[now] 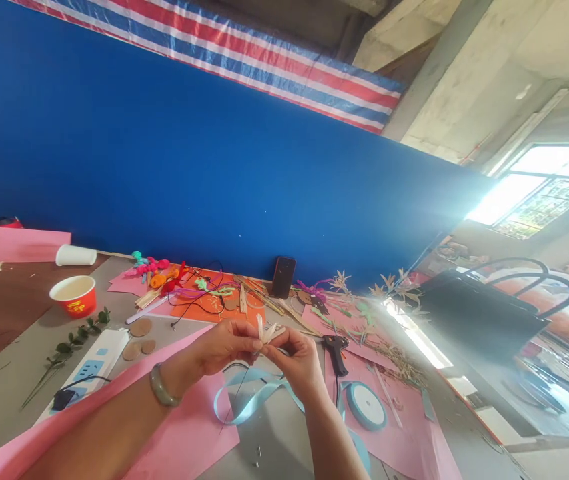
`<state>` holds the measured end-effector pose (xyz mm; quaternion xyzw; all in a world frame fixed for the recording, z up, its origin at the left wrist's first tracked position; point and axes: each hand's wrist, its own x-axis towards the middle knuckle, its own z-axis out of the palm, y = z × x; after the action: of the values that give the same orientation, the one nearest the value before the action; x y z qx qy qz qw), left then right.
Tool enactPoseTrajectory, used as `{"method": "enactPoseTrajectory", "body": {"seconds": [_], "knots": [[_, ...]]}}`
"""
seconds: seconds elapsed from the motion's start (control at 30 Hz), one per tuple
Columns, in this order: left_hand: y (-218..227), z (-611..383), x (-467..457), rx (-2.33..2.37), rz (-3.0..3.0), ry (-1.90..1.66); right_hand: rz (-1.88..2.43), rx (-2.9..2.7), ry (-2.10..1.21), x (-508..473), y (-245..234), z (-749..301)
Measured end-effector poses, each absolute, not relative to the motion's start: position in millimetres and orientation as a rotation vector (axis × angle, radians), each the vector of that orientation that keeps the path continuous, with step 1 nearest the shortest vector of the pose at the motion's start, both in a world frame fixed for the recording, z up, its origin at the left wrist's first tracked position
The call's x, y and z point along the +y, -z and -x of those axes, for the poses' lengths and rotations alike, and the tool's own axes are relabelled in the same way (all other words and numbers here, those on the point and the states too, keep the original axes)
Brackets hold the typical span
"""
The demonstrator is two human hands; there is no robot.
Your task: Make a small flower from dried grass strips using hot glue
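Both hands meet over the middle of the table around a small cream-white flower [267, 331] made of thin, petal-like pieces. My left hand [224, 347], with a bangle on the wrist, pinches its base between thumb and fingers. From the other side my right hand [294, 357] also pinches it, fingers closed. A thin dark wire [238, 398] hangs down below the left fingers; where it joins the flower is hidden. Loops of light blue ribbon [249, 407] lie beneath the hands, and the ribbon spool [365, 405] rests right of my right forearm.
A hot glue gun [335, 353] lies on pink paper [414, 433] at right. A phone [283, 277] leans on the blue panel [214, 167]. Left are a power strip [89, 367], leafy sprig [71, 343] and red cup [74, 303]. Yarn and dried stalks clutter the back; a black bag [474, 313] stands right.
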<state>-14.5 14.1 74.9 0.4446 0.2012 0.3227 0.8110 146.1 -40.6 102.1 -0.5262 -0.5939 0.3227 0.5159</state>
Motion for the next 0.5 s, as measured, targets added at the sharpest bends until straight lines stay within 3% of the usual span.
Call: {"method": "enactPoseTrajectory", "body": {"seconds": [0.5], "knots": [[-78.9, 17.9, 17.4, 0.466, -1.013, -0.782, 1.263, -1.393, -1.056, -36.1, -92.3, -158.5]]}}
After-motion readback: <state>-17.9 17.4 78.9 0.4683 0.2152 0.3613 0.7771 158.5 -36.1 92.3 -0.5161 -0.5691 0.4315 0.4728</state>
